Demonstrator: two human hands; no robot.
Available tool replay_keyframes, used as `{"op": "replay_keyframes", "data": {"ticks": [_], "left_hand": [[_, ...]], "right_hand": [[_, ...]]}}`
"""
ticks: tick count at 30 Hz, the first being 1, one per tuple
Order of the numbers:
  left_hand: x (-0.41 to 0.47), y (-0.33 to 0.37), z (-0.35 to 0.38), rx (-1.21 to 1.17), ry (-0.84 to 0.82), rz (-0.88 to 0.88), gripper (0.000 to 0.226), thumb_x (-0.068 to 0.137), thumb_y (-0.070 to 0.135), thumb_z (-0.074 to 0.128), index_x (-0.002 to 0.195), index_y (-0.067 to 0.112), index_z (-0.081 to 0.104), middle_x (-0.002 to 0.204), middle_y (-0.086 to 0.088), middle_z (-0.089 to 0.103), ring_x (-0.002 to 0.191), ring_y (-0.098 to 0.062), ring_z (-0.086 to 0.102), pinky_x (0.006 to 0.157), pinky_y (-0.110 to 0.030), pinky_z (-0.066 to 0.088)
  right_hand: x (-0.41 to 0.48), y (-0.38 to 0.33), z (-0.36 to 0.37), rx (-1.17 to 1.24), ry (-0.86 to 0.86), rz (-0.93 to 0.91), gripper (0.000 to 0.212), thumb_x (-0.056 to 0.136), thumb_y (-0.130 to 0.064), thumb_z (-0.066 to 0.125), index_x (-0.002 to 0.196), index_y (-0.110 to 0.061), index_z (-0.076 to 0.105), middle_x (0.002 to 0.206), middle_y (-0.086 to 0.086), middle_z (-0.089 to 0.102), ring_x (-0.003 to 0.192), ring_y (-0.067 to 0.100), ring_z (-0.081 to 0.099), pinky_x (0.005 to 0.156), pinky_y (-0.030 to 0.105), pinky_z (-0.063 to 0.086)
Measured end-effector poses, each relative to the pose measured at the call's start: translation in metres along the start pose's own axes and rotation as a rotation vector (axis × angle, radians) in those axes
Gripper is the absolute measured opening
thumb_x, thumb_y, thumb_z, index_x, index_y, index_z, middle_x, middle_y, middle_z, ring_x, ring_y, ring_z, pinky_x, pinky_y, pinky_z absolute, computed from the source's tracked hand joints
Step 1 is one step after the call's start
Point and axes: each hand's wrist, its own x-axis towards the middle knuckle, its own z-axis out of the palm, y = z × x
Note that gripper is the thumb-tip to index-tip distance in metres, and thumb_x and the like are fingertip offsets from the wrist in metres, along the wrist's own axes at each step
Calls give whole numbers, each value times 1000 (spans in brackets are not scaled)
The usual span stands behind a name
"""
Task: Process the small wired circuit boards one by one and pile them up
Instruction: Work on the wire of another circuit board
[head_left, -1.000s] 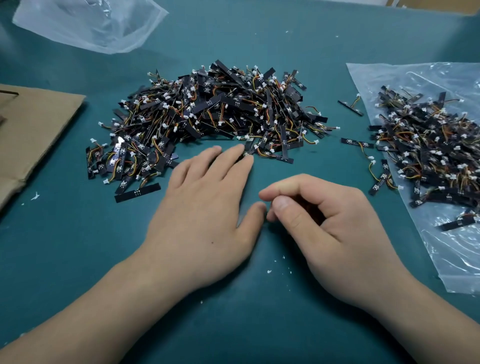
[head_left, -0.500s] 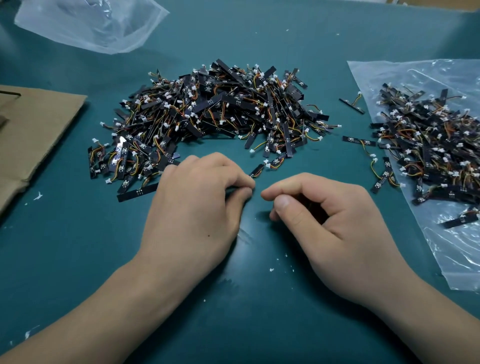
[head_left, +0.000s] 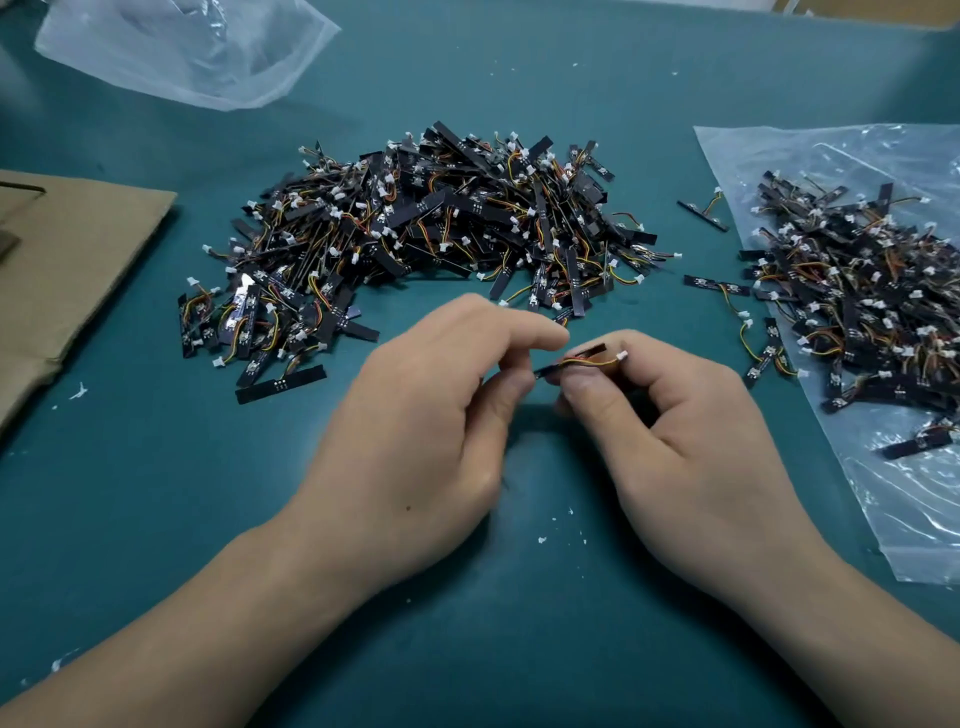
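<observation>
1. Left grip (head_left: 415, 431): fingers curled, thumb and forefinger pinch the left end of one board (head_left: 596, 348).
2. Right grip (head_left: 691, 447): fingers curled, thumb and forefinger pinch the same board's right part, by its orange wire and white plug.
3. Board: held between both grips, slightly tilted, above the surface (head_left: 208, 519), just on the near side of the big pile (head_left: 441, 234).
4. Big pile: loose heap of black wired boards, mid-surface.
5. Second pile (head_left: 857, 296): to the right, lying on a clear bag (head_left: 909, 519).
6. A few stray boards (head_left: 717, 285) lie between the piles.
7. Another bag (head_left: 182, 52) far left; cardboard (head_left: 67, 260) at the left edge; white flecks (head_left: 543, 540) near the grips.
</observation>
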Motion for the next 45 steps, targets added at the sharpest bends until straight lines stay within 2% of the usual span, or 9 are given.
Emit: {"op": "replay_keyframes", "data": {"ticks": [6,8,12,18,27,30,35,41,45], "left_hand": [[2,-4,-1,-25,-69,-69,19,94,11,63,106,20,74,88,23,53,82,10,50,78,-7,34],[1,-2,0,-16,-116,-78,13,95,19,61,96,23,73,90,20,55,88,0,54,80,-20,41],[-1,1,-2,-80,-183,-92,14,94,29,55,85,28,65,94,14,60,94,-13,58,83,-37,46],[2,3,-3,-57,-190,-86,17,93,36,61,79,26,63,71,13,57,76,-13,55,70,-37,45],[3,4,-4,-87,-125,-176,22,93,28,56,71,21,56,67,8,54,72,-12,54,65,-28,39],[4,4,-4,-121,-50,-214,22,95,25,57,73,20,59,69,8,55,71,-10,54,65,-20,37],[4,4,-6,-170,-51,-210,18,96,24,58,78,22,62,70,11,56,68,-7,53,62,-13,34],[3,4,-7,-234,-73,-177,18,96,22,59,80,18,64,69,8,58,63,-7,52,60,-14,36],[2,6,-9,-355,-78,-122,18,95,17,59,80,10,67,74,-3,64,68,-24,58,62,-40,45]], "right_hand": [[-2,-5,-2,126,-4,-21,36,105,-42,48,83,-20,68,74,-3,69,67,13,62,62,24,47],[-1,-4,-3,131,9,-11,39,106,-34,48,76,-18,68,72,-6,69,67,12,64,61,18,46],[-1,-3,-3,113,21,-31,39,103,-28,49,68,-18,65,67,-4,67,63,18,62,61,31,48],[0,-4,-2,234,130,-47,11,97,-26,65,93,-29,74,76,-14,70,62,11,63,60,17,47],[-2,-4,-3,266,168,7,7,85,-39,79,88,-34,75,67,-2,72,52,16,66,51,32,54],[-3,-4,-2,251,129,6,6,83,-37,82,85,-34,78,85,-10,77,63,15,71,62,34,59],[0,-4,-1,96,1,-33,7,82,-31,81,77,-32,76,100,-18,75,99,6,71,82,9,44],[0,-5,-3,207,42,-10,29,94,-43,62,75,-24,72,80,-3,72,76,18,69,69,36,55],[1,-7,-4,265,22,5,26,96,-44,56,83,-24,66,77,3,70,65,24,65,61,37,53]]}}
